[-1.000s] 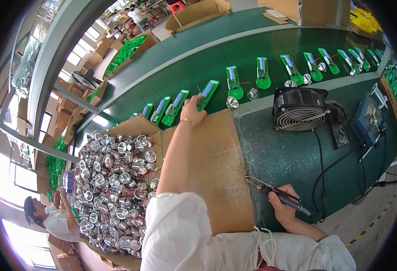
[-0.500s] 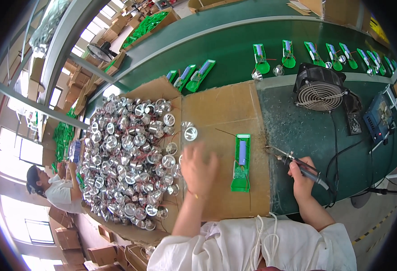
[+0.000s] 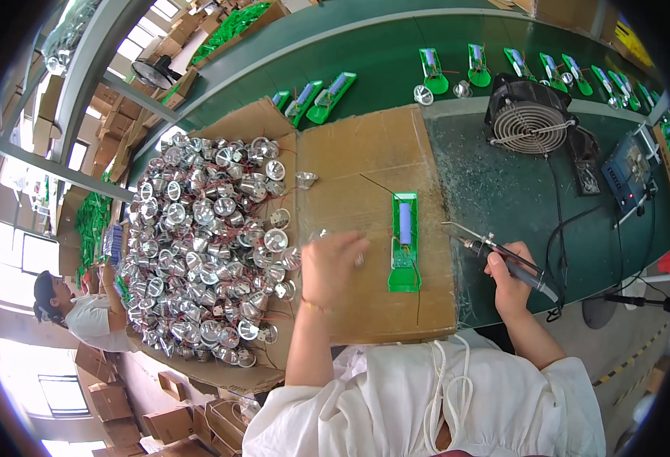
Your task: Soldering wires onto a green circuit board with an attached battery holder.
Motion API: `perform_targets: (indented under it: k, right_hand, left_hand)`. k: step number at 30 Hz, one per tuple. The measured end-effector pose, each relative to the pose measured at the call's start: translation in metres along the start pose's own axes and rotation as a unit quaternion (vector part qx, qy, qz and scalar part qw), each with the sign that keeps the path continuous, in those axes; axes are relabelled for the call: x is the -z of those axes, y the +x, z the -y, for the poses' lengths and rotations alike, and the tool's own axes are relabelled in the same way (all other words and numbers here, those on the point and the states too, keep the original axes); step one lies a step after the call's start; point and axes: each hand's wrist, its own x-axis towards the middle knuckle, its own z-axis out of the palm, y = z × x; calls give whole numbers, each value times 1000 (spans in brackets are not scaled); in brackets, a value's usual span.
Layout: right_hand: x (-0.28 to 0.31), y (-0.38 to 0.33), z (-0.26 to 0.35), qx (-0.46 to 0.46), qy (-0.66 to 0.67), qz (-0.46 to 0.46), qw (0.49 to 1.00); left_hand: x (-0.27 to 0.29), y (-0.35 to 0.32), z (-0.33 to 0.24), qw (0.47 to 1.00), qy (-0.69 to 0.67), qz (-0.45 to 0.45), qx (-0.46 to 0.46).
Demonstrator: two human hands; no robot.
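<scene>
Lying right of left grip (image 3: 333, 268): green casing (image 3: 405, 282)

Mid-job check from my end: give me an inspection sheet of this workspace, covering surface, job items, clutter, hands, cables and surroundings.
Surface: brown cardboard sheet on a green bench.
Job items: green casing with purple cell lying on the sheet; heap of silver reflectors to its left.
Clutter: pale flecks on the bench; one loose reflector on the sheet.
Hands: right hand holds a soldering iron; left hand blurred over the sheet, grip unclear.
Cables: black cables below the fan.
Surroundings: co-worker at left; cardboard boxes.
</scene>
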Motion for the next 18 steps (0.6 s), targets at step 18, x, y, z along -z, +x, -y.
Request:
perform_targets:
  k: [18]
  right_hand:
    - [-27, -28, 6, 64, -21, 89, 994]
  left_hand:
    - [-43, -45, 15, 999, 26, -2, -29]
